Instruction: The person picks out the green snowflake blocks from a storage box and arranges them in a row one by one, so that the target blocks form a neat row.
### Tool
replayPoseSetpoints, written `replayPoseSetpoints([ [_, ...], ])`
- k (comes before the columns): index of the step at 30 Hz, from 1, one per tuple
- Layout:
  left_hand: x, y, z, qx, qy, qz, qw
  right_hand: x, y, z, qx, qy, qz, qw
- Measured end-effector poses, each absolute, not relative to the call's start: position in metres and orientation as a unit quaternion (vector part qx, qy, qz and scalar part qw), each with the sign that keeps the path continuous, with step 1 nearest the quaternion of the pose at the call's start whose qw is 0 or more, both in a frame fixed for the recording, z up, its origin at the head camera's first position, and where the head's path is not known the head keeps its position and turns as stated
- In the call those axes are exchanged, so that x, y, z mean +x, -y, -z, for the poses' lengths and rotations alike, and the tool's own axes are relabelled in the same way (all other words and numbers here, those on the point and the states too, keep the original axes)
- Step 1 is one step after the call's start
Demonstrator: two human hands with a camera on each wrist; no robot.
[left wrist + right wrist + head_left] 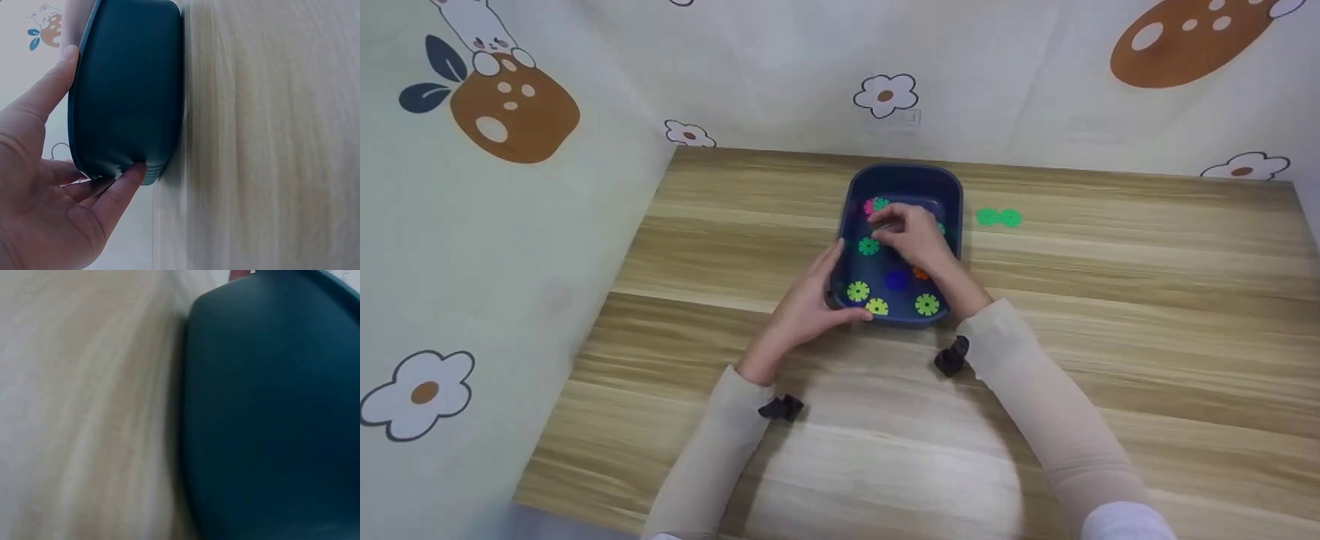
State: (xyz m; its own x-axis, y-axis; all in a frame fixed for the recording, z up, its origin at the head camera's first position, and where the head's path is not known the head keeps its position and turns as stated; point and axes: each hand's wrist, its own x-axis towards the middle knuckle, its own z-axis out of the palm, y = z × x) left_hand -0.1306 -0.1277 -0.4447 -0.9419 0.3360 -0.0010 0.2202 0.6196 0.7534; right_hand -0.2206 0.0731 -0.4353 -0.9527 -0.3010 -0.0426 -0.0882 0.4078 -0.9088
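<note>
Navy plastic bin [904,180]: stands on bench [1147,315], contains notched discs [863,247]. Left hand [808,304]: grips bin's near-left corner. Right hand [916,234]: curls over interior; cannot tell if holding anything. Green disc pair [1006,218]: lies right of bin.

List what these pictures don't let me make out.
Head view: whether the right hand holds anything; its fingers hide that.
Head view: all of the orange disc; the right arm covers part.
Left wrist view: what the tub holds; its side hides that.
Right wrist view: the whole tub; the edge crops it.
</note>
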Motion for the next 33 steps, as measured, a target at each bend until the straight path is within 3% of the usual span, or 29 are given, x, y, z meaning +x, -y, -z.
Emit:
replayPoseSetpoints([
  [10, -0.130, 0.129, 0.446, 0.152, -0.893, -0.416, 0.076, -0.221, -0.070, 0.444, -0.149, -0.857, 0.454, 0.192],
  [19, -0.129, 0.129, 0.445, 0.150, -0.891, -0.421, 0.078, -0.221, -0.067, 0.448, -0.195, -0.889, 0.373, 0.182],
  [33, -0.129, 0.127, 0.444, 0.146, -0.891, -0.423, 0.080, -0.221, -0.066, 0.446, -0.186, -0.899, 0.353, 0.181],
])
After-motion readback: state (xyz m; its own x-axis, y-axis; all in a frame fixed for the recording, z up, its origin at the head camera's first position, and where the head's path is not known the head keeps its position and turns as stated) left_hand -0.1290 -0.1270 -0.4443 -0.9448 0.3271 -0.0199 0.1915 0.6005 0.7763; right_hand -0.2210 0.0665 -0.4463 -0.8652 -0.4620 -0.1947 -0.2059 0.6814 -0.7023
